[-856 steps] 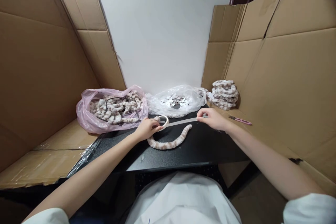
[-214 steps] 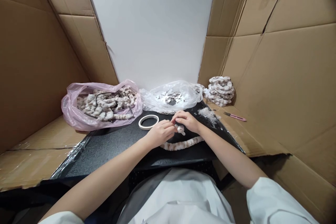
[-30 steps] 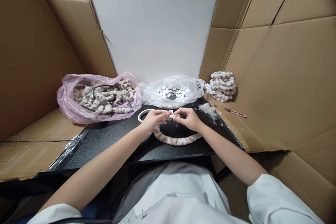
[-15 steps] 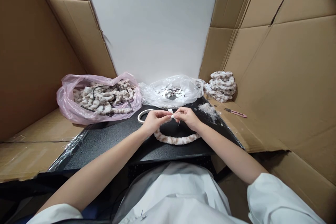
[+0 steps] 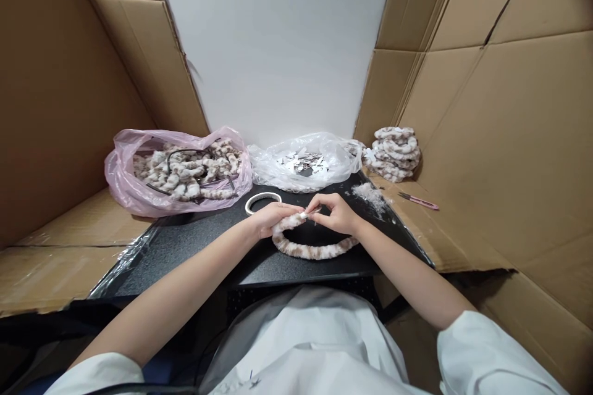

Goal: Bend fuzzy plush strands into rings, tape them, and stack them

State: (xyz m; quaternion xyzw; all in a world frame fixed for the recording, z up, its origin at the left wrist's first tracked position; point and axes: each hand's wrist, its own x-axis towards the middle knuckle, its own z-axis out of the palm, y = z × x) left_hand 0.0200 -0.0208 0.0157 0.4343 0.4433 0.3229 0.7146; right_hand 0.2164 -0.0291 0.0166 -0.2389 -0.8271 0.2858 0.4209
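Note:
A fluffy white-and-brown fabric band curves in a loop on the black table. My left hand is closed on the band's upper left part, fingertips at its end. Beside it my right hand pinches at the same spot, thumb and forefinger together. A small piece of white tape shows wrapped at the join between my fingertips. Something thin sticks out below my right fingers, too small to name. Just behind my left hand lies a roll of white tape.
A pink plastic bag of fluffy bands and dark strips stands back left. A clear bag holds many small white-and-metal pieces. Back right is a stack of fluffy bands. Fluff and pink-handled thread snips lie at the right; cardboard walls flank the table.
The upright white tape end between my fingers now lies down around the join. My right hand has shifted slightly, its forefinger bent over. The view has moved a little.

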